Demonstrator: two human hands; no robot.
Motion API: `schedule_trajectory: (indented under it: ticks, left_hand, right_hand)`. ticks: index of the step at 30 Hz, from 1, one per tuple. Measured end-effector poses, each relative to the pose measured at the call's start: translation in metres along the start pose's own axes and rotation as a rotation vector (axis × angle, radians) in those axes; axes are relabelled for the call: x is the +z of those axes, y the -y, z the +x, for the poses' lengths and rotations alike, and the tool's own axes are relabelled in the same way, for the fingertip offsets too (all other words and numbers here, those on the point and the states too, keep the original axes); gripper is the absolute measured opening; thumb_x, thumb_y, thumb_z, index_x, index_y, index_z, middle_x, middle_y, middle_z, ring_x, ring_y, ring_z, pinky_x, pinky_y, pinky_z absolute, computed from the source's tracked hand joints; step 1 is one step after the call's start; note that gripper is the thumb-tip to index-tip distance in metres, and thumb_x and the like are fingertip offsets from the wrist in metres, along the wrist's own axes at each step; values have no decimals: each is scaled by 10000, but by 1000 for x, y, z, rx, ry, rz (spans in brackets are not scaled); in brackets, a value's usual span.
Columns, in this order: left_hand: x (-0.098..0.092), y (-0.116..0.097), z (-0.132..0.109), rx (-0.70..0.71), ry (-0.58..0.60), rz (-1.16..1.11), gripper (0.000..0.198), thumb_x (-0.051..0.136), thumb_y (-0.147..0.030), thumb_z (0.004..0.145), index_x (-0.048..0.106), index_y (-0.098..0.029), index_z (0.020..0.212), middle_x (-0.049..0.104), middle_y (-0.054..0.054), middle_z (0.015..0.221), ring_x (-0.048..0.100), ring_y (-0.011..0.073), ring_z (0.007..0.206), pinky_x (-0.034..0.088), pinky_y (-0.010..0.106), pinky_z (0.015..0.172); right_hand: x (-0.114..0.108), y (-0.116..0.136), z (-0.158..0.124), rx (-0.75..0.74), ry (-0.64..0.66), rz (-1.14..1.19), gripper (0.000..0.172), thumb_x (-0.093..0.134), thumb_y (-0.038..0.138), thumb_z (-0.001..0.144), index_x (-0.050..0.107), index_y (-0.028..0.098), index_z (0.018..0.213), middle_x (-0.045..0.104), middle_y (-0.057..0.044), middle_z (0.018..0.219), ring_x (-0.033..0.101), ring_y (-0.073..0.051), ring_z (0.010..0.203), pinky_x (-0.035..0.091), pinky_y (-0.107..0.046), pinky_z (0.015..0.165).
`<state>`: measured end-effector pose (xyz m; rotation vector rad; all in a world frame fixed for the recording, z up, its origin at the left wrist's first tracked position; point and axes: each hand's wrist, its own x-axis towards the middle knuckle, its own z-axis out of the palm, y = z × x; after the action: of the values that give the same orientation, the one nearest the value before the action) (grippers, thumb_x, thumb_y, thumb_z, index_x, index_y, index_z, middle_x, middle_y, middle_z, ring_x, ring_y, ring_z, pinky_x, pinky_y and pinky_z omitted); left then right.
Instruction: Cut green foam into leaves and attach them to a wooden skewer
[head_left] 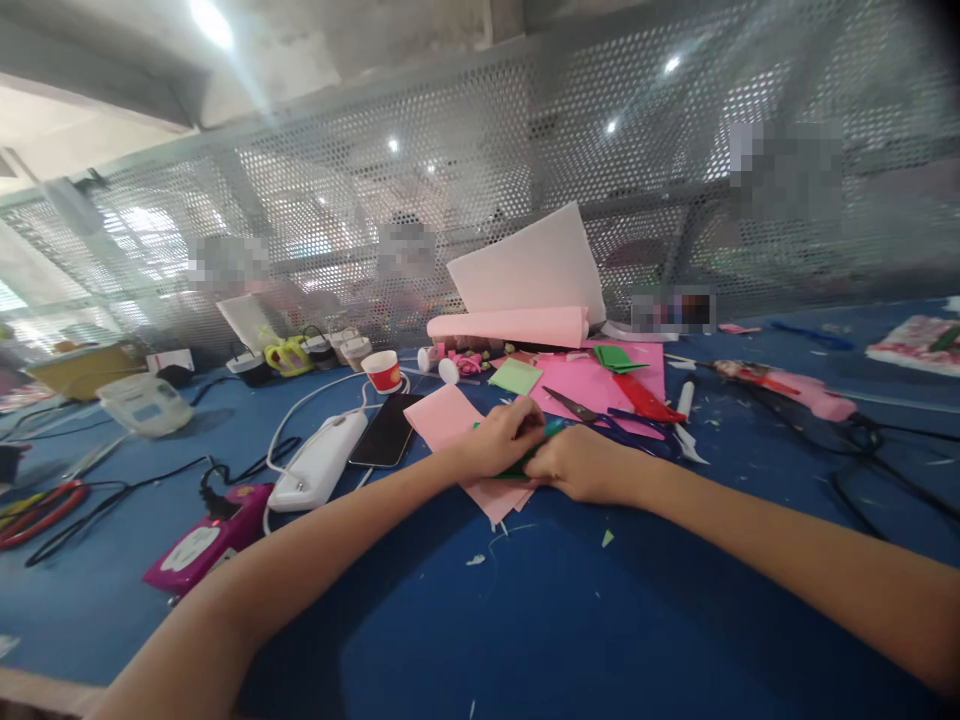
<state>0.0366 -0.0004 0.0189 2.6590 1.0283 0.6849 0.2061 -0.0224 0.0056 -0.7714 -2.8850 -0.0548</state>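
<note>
Fingers of the left hand [501,438] and right hand [581,463] are bent in on a green sheet [516,468], which lies between the two hands above a pink sheet [444,413] on the blue tabletop [465,610]. The hands cover most of the green sheet, so whether either set of fingers is clamped on it cannot be told. Scissors [571,406] lie just beyond the right hand, near a red packet [651,400]. A smartphone [385,430] and a white power strip [320,462] lie left of the pink sheet; a paper cup [382,372] stands behind the phone.
</note>
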Motion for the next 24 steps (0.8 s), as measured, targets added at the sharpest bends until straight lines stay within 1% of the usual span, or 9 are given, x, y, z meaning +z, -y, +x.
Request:
schedule_trajectory:
  ticks: [5, 9, 12, 15, 16, 18, 21, 23, 24]
  left_hand:
    - [8, 5, -5, 105, 157, 1, 133, 320, -229, 946, 447, -191, 950, 554, 49, 845, 525, 159, 734, 426, 289, 693]
    - [2, 7, -2, 90, 251, 12, 97, 340, -202, 922, 435, -199, 908, 527, 32, 824, 504, 157, 736, 415, 292, 709]
    - [1, 5, -3, 120, 263, 10, 89, 345, -191, 915, 432, -194, 896, 527, 34, 856, 489, 154, 753, 422, 298, 731]
    - [2, 3, -8, 221, 215, 67, 122, 306, -205, 936, 425, -182, 926, 520, 66, 912, 479, 167, 798, 427, 314, 771]
    - [3, 3, -9, 229, 201, 103, 132, 299, -218, 943, 425, -181, 931, 517, 71, 925, 477, 172, 815, 425, 320, 786]
    - [3, 3, -11, 201, 185, 182, 150, 310, -275, 956, 426, -182, 936, 515, 74, 933, 475, 187, 837, 420, 337, 802]
    - [4, 4, -11, 145, 196, 272, 254, 375, -426, 940, 437, -180, 948, 515, 78, 932, 475, 214, 843, 414, 365, 785]
    - [3, 3, -10, 136, 217, 291, 335, 396, -500, 917, 447, -173, 964, 515, 83, 942, 478, 227, 855, 408, 374, 782]
    - [2, 2, -10, 133, 227, 296, 362, 399, -523, 909, 451, -169, 967, 514, 85, 947, 478, 230, 859, 404, 376, 782]
  right_hand:
    - [2, -1, 0, -59, -2, -66, 203, 510, 197, 869, 661, 180, 736, 706, -44, 705, 611, -168, 644, 247, -287, 536]
    - [3, 2, -1, -84, -15, -120, 198, 486, 178, 882, 662, 178, 793, 706, -43, 734, 612, -172, 658, 248, -291, 538]
    - [2, 10, -6, -122, -26, -169, 280, 406, 225, 946, 646, 159, 816, 698, -64, 756, 603, -178, 674, 275, -294, 563]
    - [-1, 16, -17, -133, -89, -115, 431, 330, 428, 977, 610, 146, 810, 680, -86, 782, 583, -192, 695, 311, -304, 603]
    - [-2, 17, -22, -117, -105, -53, 457, 325, 481, 966, 594, 151, 800, 669, -80, 781, 571, -190, 691, 318, -303, 609]
    - [-5, 14, -32, -46, -115, 137, 446, 286, 453, 981, 553, 172, 762, 630, -46, 738, 538, -163, 653, 319, -288, 598]
    - [-8, 3, -41, 198, -258, 465, 422, 231, 394, 998, 487, 188, 735, 540, -1, 654, 470, -125, 574, 327, -257, 570]
    - [-7, -6, -43, 259, -387, 486, 330, 348, 386, 973, 489, 187, 751, 535, -8, 698, 483, -135, 643, 350, -261, 621]
    - [-6, -9, -43, 243, -405, 459, 302, 409, 390, 953, 494, 185, 748, 534, -17, 727, 486, -146, 690, 354, -268, 649]
